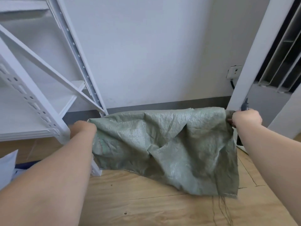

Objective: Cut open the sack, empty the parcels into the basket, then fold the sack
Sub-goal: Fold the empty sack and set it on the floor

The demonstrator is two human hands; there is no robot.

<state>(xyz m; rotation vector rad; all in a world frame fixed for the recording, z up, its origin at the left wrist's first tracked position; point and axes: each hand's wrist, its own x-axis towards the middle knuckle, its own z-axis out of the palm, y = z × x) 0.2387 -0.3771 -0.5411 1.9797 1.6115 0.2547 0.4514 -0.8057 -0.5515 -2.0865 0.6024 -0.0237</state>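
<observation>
The left hand (84, 128) and right hand (246, 118), each with its grip clamped on an upper corner, hold the limp, empty green woven sack (171, 149) spread in the air above the wooden floor (146, 201), presumably to flatten it for folding.

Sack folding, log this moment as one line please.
stage: folding | sack: empty, spread in air | left hand: grips left corner | right hand: grips right corner plus cutter
</observation>
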